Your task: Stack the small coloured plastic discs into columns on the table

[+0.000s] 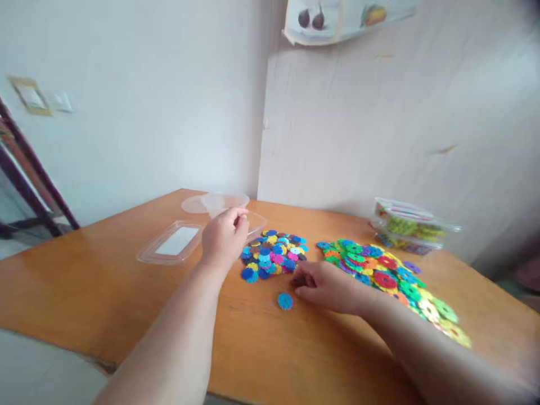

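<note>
My left hand (225, 235) is closed, thumb and fingers pressed together, in front of a clear plastic container (255, 223); whatever it may hold is hidden. My right hand (327, 284) rests low over the table with curled fingers, at the near right edge of a pile of small notched plastic discs (276, 256) in blue, yellow, pink and brown. Something dark seems to lie within its grip, but I cannot make it out. A single blue disc (285, 301) lies apart, just left of those fingers.
Larger notched discs (383, 278) in many colours spread across the right of the wooden table (261, 349). Behind them stands a clear box (409, 225) with colourful contents. A clear rectangular lid (171, 243) lies at left, and round translucent lids (194, 203) are by the wall.
</note>
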